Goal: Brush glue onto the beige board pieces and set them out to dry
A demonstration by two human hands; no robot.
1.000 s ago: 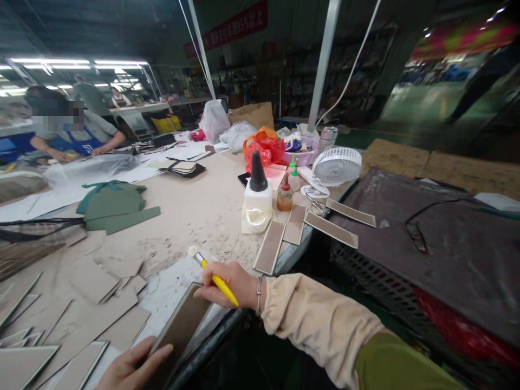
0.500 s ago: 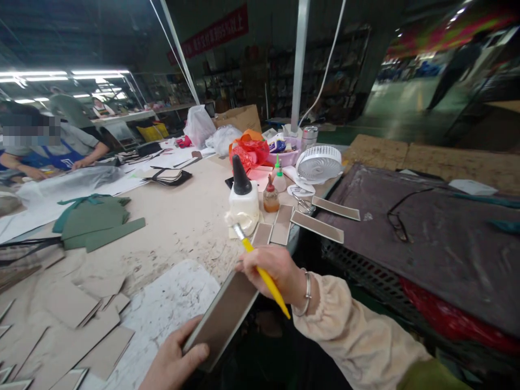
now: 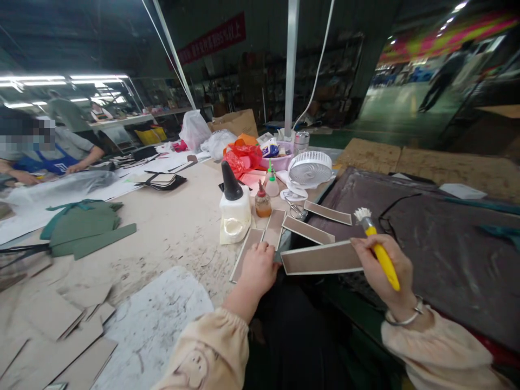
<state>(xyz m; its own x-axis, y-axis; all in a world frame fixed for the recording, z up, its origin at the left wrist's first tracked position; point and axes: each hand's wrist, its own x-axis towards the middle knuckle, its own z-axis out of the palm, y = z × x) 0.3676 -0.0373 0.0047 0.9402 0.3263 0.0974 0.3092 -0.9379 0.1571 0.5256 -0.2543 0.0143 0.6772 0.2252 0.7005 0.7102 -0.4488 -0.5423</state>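
Observation:
My right hand (image 3: 385, 268) grips a yellow-handled brush (image 3: 384, 257) with its pale bristles up. Its fingertips also pinch the right end of a long brown strip with light edges (image 3: 320, 259), held out over the gap beside the table. My left hand (image 3: 258, 268) is bent over the table edge, near that strip's left end; its fingertips are partly hidden, and what they grip is unclear. Partly under this hand lies another brown strip (image 3: 244, 254). A white glue bottle with a black cone top (image 3: 235, 203) stands behind it.
More strips (image 3: 309, 230) lie at the table corner by a small amber bottle (image 3: 263, 206) and a white fan (image 3: 311, 168). Flat brown pieces (image 3: 81, 341) cover the table's near left. A dark covered surface (image 3: 439, 260) is at right. A co-worker (image 3: 60, 151) sits far left.
The brush has moved right, away from the glue bottle. The strip that my left hand held is now in my right fingers, swung rightward. My left hand has moved up to the table corner.

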